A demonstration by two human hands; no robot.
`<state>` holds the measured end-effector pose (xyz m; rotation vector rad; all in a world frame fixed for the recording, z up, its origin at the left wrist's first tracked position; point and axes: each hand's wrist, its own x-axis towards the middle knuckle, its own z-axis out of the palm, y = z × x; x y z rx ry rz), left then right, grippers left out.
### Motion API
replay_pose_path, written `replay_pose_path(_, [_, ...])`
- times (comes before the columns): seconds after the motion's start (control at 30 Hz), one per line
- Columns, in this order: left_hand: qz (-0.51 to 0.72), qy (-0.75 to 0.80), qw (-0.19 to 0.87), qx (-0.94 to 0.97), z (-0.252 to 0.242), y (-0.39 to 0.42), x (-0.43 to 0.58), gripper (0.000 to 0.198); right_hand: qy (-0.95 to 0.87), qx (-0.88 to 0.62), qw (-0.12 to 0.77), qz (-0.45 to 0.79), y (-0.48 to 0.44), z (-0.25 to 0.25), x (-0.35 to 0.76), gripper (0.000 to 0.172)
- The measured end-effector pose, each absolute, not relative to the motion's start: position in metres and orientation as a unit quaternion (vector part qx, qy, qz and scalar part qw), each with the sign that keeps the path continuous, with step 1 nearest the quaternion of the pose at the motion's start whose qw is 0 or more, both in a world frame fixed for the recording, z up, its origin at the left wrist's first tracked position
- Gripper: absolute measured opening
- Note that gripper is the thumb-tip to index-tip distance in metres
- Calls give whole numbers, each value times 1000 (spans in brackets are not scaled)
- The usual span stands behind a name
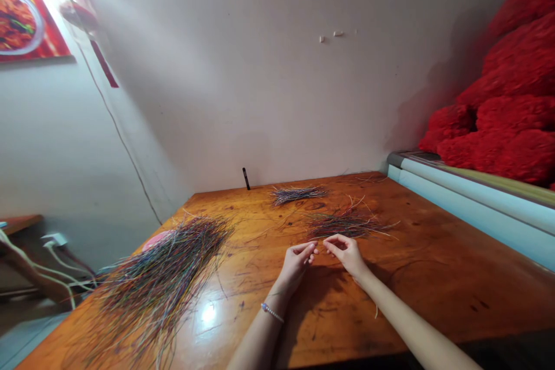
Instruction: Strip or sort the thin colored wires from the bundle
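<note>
Over the middle of the wooden table, my left hand (299, 260) and my right hand (344, 251) face each other a short way apart, thumb and fingertips pinched on each. A thin pale wire (319, 244) shows faintly between the fingertips. Below my right wrist a light wire end (376, 311) hangs down. Just beyond my hands lies a loose bundle of thin coloured wires (342, 224). Farther back is a smaller, neater wire bundle (298, 194). A large heap of multicoloured wires (173, 277) spreads over the table's left side.
A black marker (246, 178) stands upright at the back edge of the wooden table (433, 277). Something pink (158, 240) shows beneath the large heap. On the right are pale blue rolls (468, 202) and piled red bundles (511, 104). Cables and a white plug (55, 239) are at left.
</note>
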<state>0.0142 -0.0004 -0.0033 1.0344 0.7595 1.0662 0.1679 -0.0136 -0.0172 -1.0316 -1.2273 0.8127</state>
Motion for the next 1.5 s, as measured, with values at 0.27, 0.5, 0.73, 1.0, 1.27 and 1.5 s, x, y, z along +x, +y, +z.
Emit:
replay_pose_path(0.27, [480,351,696,402,-1,0,12,45,-602,-453,603,261,-20,-15,166,19])
replay_pose_path(0.5, [518,374,656,401,-2,3,12,52,-656,-432,581,211,-28,-10,160,10])
replay_pose_path(0.73, [519,373,662,392,-3,6,12,53,-665,-415,577,229,-26,-12,160,10])
replay_pose_path(1.0, [514,347,669,409,-9,8,11,43,-644,-415,603,222,-28,-11,161,12])
replay_pose_path(1.27, [497,356,660,437,-6,4,13,42,-678,-405,597,142,-25,-19,162,11])
replay_pose_path(1.5, [468,360,650,478,-3,0,12,47,-688,-395,598,117,-26,-16,161,12])
